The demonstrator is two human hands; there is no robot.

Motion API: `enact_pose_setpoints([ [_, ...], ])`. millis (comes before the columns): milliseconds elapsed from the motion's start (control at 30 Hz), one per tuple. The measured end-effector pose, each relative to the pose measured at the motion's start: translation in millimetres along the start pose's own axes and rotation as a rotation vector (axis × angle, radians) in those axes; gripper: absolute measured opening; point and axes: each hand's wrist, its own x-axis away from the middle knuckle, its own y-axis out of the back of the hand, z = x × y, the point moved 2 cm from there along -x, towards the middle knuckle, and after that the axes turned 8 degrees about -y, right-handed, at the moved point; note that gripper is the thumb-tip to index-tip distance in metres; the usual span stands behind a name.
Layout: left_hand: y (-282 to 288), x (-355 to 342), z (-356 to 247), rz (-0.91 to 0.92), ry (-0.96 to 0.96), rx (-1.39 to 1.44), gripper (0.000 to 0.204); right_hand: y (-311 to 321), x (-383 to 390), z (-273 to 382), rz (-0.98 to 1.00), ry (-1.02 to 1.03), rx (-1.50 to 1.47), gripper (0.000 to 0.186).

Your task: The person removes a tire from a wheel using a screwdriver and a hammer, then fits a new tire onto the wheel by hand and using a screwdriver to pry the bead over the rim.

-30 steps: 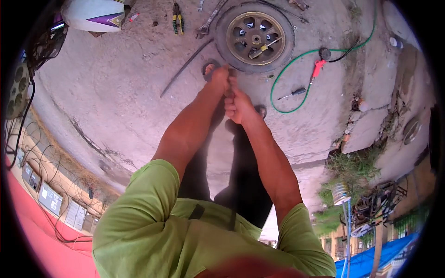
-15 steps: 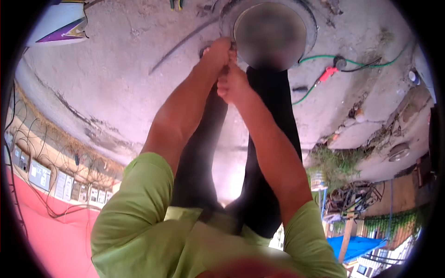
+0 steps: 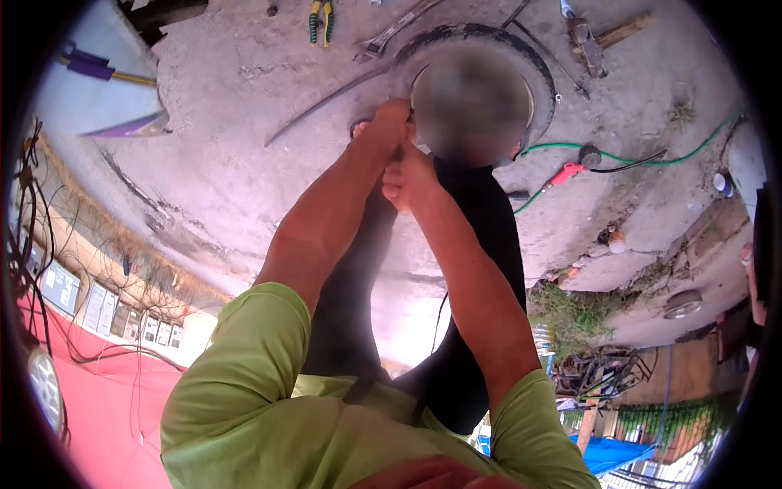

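Both hands are extended downward and meet at the near edge of a tyre [image 3: 533,69] lying flat on the concrete ground [image 3: 244,163]. The left hand [image 3: 389,124] is closed at the tyre's left edge. The right hand [image 3: 407,181] sits just below it, touching it, with fingers curled shut. What either hand grips cannot be determined; the tyre centre is blurred out.

A long thin metal bar [image 3: 326,102] lies on the ground left of the tyre, its upper end near the left hand. Pliers [image 3: 320,18] with green-and-yellow handles and a wrench [image 3: 395,31] lie beyond the tyre. A green hose [image 3: 643,156] with a red fitting [image 3: 564,174] runs to the right.
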Motion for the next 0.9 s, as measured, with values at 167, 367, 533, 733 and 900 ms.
enact_pose_setpoints([
  [167, 54, -124, 71, -0.036, -0.579, -0.799, 0.023, 8, -11, 5, 0.109, -0.144, 0.172, 0.046],
  [367, 35, -72, 25, 0.092, -0.212, -0.02, 0.029, -19, 4, -7, 0.07, -0.004, 0.057, 0.044],
  [533, 6, 23, -13, 0.205, 0.131, 0.286, 0.035, -11, -11, -17, 0.0, 0.062, -0.036, 0.05],
  [733, 40, 43, 20, 0.306, 0.216, 0.419, 0.029, -18, -11, -69, -0.004, 0.113, 0.019, 0.046],
  [900, 30, 47, 21, 0.265, 0.099, 0.354, 0.035, -3, -8, -66, 0.072, 0.106, -0.002, 0.043],
])
